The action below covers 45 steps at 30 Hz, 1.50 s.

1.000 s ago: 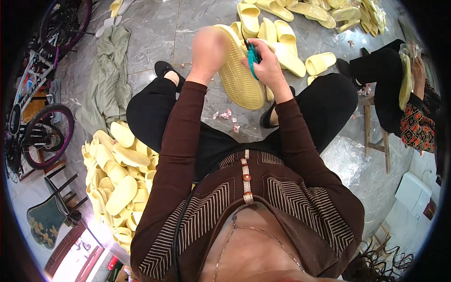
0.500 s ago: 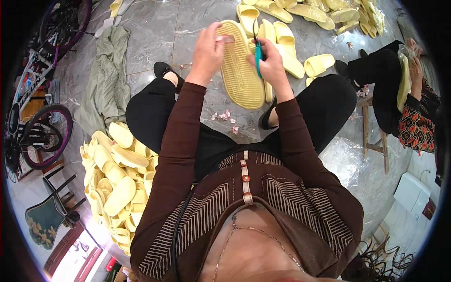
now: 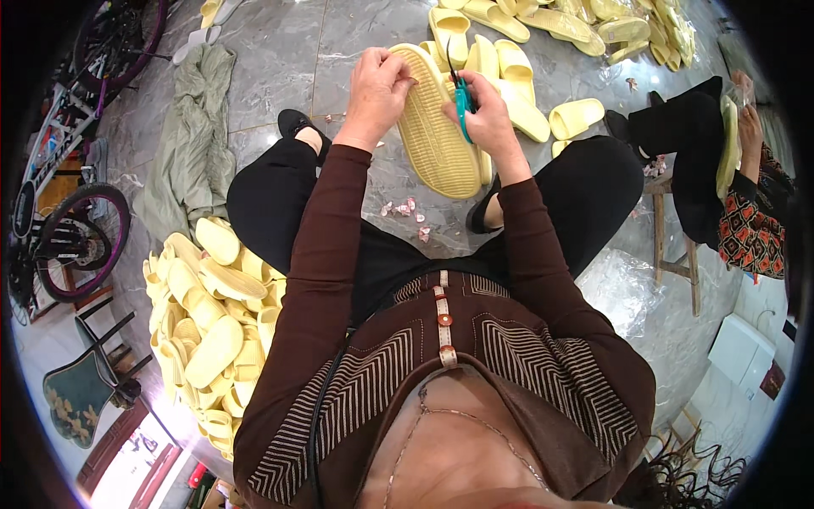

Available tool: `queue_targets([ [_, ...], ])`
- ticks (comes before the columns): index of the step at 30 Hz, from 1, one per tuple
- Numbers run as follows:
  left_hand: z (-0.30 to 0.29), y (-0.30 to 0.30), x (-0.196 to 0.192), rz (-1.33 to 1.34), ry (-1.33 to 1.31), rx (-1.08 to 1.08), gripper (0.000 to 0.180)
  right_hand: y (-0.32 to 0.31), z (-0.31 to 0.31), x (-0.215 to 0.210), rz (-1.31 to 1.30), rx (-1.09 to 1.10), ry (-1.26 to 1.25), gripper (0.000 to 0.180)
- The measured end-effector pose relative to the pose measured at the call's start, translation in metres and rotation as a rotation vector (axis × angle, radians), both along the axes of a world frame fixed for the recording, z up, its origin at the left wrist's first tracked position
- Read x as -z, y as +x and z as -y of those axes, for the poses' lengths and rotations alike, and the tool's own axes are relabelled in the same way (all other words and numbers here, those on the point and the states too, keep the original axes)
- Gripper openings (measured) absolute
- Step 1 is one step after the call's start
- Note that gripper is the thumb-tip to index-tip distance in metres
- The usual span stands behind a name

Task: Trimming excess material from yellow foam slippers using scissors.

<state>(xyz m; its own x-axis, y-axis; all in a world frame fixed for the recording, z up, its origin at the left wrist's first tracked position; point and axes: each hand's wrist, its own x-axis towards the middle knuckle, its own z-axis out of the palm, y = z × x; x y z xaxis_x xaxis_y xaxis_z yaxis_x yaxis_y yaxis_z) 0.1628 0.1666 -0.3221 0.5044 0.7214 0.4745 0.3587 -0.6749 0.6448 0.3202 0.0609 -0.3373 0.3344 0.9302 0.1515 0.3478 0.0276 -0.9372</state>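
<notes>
Between my hands is a yellow slipper (image 3: 439, 140), its ribbed sole turned up toward me. The edge of a second yellow slipper shows behind its right side. My left hand (image 3: 373, 97) is at the sole's upper left, thumb and fingers pinched together over its surface; what is in the pinch is too small to make out. My right hand (image 3: 487, 114) is closed round a teal-handled tool (image 3: 463, 106) with a thin dark tip pointing up and away. Its fingers are also against the slipper's right edge, partly hidden.
Small pink-and-white scraps (image 3: 407, 208) lie on the grey tiled floor below the slipper. More yellow slippers (image 3: 517, 72) lie ahead, and a heap (image 3: 216, 339) is at my left. A co-worker at right holds a bagged slipper (image 3: 727, 144) beside a wooden stool (image 3: 666, 225).
My left fingers have closed and moved slightly down the sole; the pinkish patch seen by them is now out of sight. The tool in my right hand has tilted left.
</notes>
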Motion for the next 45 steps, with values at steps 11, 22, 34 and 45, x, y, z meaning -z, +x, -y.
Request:
queue_targets([
  [11,-0.005,-0.017,-0.016,0.716,-0.915,-0.053,0.008,0.012,-0.004,0.018,-0.209,0.101,0.011,0.045],
  [22,-0.006,-0.026,-0.012,0.988,-1.389,-0.091,0.012,0.011,-0.002,0.018,-0.309,0.07,0.03,0.043],
  [34,-0.013,-0.045,0.017,0.876,-1.154,-0.26,0.022,0.021,-0.004,0.008,-0.428,0.112,0.06,0.043],
  [45,0.011,-0.059,0.078,0.645,-1.205,-0.426,0.023,0.034,-0.003,0.015,-0.812,0.225,0.195,0.037],
])
